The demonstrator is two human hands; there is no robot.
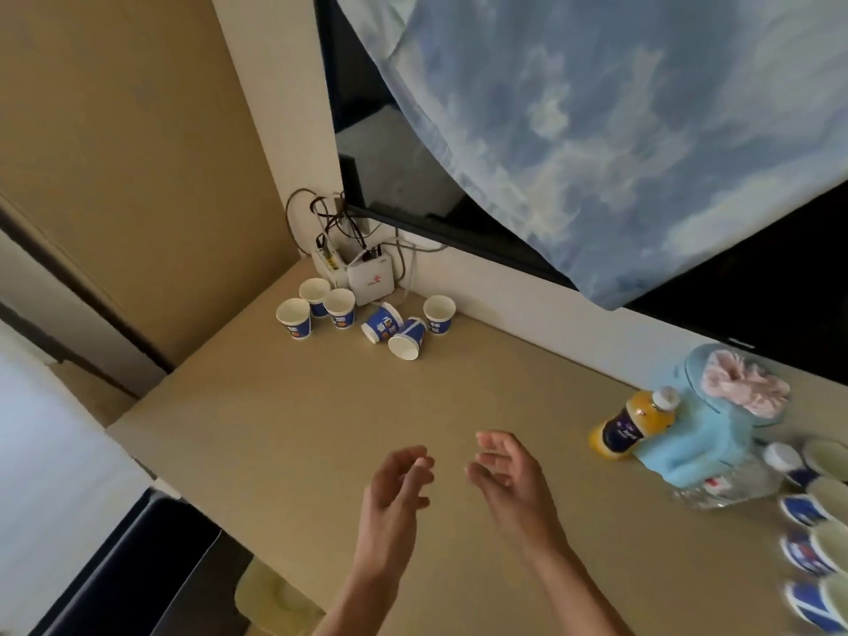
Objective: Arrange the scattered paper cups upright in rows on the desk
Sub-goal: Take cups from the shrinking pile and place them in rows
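— Beside the white router box [371, 283], at the back corner of the desk [275, 429], which step is in hand?

— Most likely the reach. Six paper cups [340, 308] sit close round the front of the router box. Both hands hover over the desk, well apart from that box and nearer the person. Left hand [394, 488]: empty, fingers loosely spread. Right hand [509, 475]: empty, fingers relaxed and parted, palm turned toward the left hand.

— Recommended procedure?

— 1. Take the two fallen cups first. One tipped cup [382, 323] lies on its side just in front of the router box. The second tipped cup [406, 339] lies against it, a little further from the box, mouth toward the person.
2. Grip each round the wall at mid-height, lightly; thin paper will probably crush.
3. Set the base flat and let go only when the cup stands.
4. Line them up with the upright ones. Keep clear of the cables [330, 222] behind the router box.

— Description of the cups?

— Small, tapered, white inside, blue print outside, white rim. Three stand bunched just left of the router box; a lone upright cup [439, 314] stands to its right. More cups of the same print [821, 521], blurred, appear lined up well apart from the router box, far to its right and nearer the person.
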